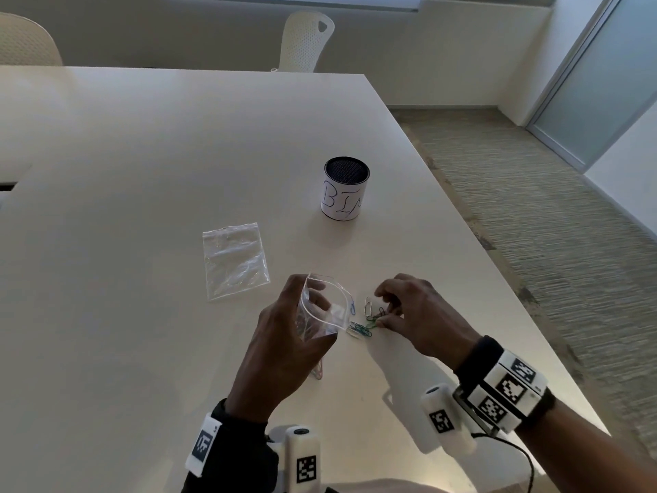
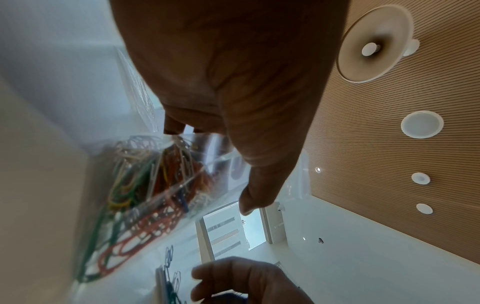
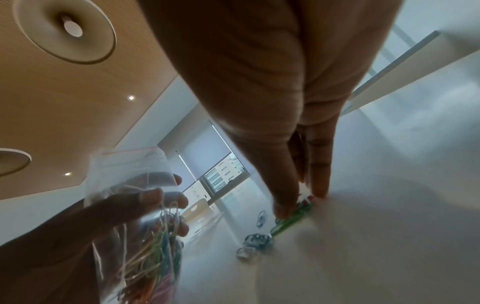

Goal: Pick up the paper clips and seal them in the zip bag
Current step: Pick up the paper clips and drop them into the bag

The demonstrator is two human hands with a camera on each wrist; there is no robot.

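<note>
The pale surface (image 1: 142, 172) carries a cup marked "BIN" (image 1: 346, 193) and a spare flat bag (image 1: 234, 261), both well apart from the work. The left hand (image 1: 284, 350) grips the zip bag (image 1: 320, 314) upright, mouth gaping toward the right — likely so clips drop straight in. The right hand (image 1: 416, 314) bends down, its fingers (image 3: 285, 205) pinching among the loose paper clips (image 1: 369, 318) just beside the bag.

An office meeting room: long white table (image 1: 177, 144), perforated chair (image 1: 305, 40), carpet (image 1: 533, 193), slatted ceiling (image 2: 389, 144).
</note>
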